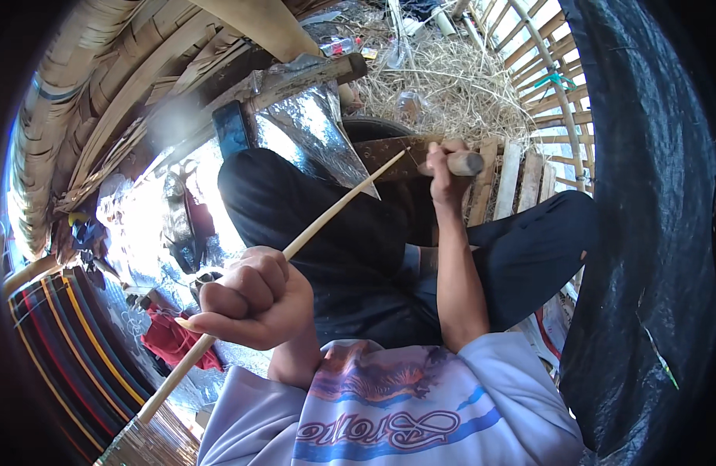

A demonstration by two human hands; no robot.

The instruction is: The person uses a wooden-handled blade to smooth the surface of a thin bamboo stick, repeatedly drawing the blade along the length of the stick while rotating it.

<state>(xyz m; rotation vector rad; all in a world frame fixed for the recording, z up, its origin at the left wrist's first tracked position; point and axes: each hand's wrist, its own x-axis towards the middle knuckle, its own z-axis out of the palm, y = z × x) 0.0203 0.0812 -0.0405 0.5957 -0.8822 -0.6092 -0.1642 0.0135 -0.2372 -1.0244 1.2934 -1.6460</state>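
A long, pale, slender wooden stick (335,210) slants across my lap, from the lower left to a thin tip beside my right hand. My left hand (253,299) is wrapped in a fist around its thicker part, with the thumb pointing left. My right hand (449,175) is closed on what looks like a knife (465,163) with a thick, round wooden handle. Its blade is hard to make out against the dark wood behind. The stick's tip is just left of the right hand; I cannot tell if the blade touches it.
My crossed legs in dark trousers (319,233) fill the middle. A phone (232,128) lies beyond my left knee, near shiny foil sheeting (300,124). Dry straw (451,85) covers the far ground. A black plastic sheet (645,233) hangs at right; woven bamboo (102,101) stands left.
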